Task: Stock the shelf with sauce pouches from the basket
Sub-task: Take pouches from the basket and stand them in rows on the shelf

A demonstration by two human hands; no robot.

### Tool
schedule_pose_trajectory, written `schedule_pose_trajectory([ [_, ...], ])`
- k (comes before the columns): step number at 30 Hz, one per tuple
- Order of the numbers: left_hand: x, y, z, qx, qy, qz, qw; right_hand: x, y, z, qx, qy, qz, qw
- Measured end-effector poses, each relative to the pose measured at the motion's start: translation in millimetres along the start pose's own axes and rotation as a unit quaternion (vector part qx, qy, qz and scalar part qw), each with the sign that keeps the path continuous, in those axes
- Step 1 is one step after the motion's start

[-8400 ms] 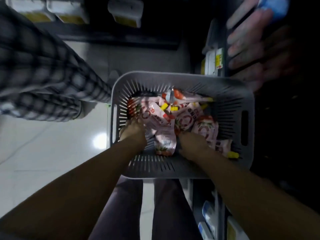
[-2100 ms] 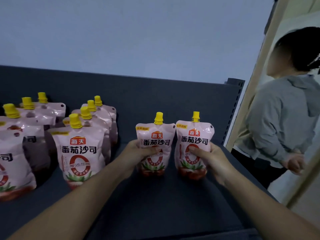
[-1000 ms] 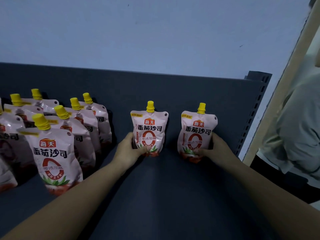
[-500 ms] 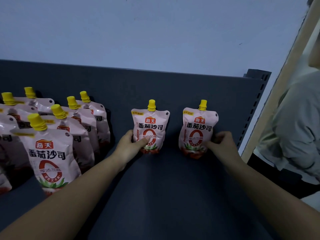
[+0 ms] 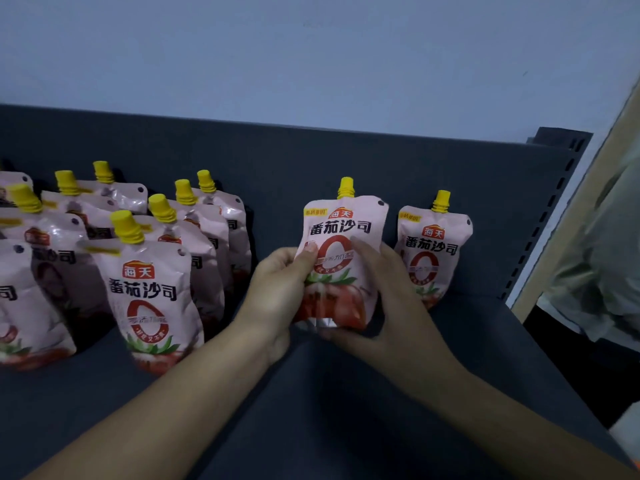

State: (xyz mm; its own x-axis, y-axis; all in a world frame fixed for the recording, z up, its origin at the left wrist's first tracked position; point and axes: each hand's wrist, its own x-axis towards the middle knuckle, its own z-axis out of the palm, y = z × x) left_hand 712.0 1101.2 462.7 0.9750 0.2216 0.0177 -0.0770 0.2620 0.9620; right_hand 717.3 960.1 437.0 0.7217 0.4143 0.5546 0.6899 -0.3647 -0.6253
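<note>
A pink sauce pouch [image 5: 343, 223] with a yellow cap is lifted off the dark shelf [image 5: 311, 410], tilted toward me. My left hand [image 5: 277, 292] grips its left edge, thumb on the front. My right hand [image 5: 384, 299] holds its right side and bottom, fingers curled round it. A second pouch [image 5: 433, 251] stands upright against the shelf back, just right of my right hand, untouched. Several more pouches [image 5: 152, 292] stand in rows at the left. The basket is out of view.
The shelf's back panel [image 5: 346, 157] rises behind the pouches, with a slotted upright [image 5: 547, 216] at its right end. A person in a grey top [image 5: 602, 271] stands beyond the shelf's right edge.
My right hand left the right pouch and came over to the left pouch. Both hands have lifted that pouch off the shelf and brought it toward me.
</note>
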Motion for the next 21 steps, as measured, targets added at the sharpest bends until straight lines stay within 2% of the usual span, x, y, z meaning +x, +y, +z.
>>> schedule_pose_trajectory([
  [3, -25.2, 16.9, -4.4, 0.007, -0.054, 0.061, 0.997, -3.8, -22.8, -7.4, 0.106, -0.002, 0.017, 0.994],
  [6, -49.4, 22.2, -12.9, 0.063, -0.133, 0.136, 0.98, -4.2, -34.2, -16.0, 0.281, -0.014, 0.064, 0.957],
  [10, -54.9, 2.2, -26.8, 0.223, -0.076, 0.242, 0.941, -10.3, -37.6, -10.3, 0.307, 0.004, 0.07, 0.949],
  [12, -58.0, -1.2, -28.9, 0.228, -0.068, 0.254, 0.938, -12.7, -37.2, -9.7, 0.34, -0.007, 0.095, 0.936],
  [14, -62.9, 1.7, -33.4, 0.21, -0.086, 0.226, 0.947, -15.1, -36.8, -13.2, 0.358, -0.041, 0.105, 0.927],
  [17, -68.7, 7.6, -43.7, 0.192, -0.154, 0.172, 0.954, -21.3, -32.3, -18.4, 0.31, -0.073, 0.088, 0.944],
  [19, -72.7, 8.3, -46.4, 0.191, -0.184, 0.15, 0.952, -27.2, -32.6, -18.1, 0.211, -0.059, 0.05, 0.974],
  [21, -77.1, 6.7, -44.8, 0.195, -0.175, 0.153, 0.953, -32.0, -37.3, -15.4, 0.054, -0.029, 0.025, 0.998],
])
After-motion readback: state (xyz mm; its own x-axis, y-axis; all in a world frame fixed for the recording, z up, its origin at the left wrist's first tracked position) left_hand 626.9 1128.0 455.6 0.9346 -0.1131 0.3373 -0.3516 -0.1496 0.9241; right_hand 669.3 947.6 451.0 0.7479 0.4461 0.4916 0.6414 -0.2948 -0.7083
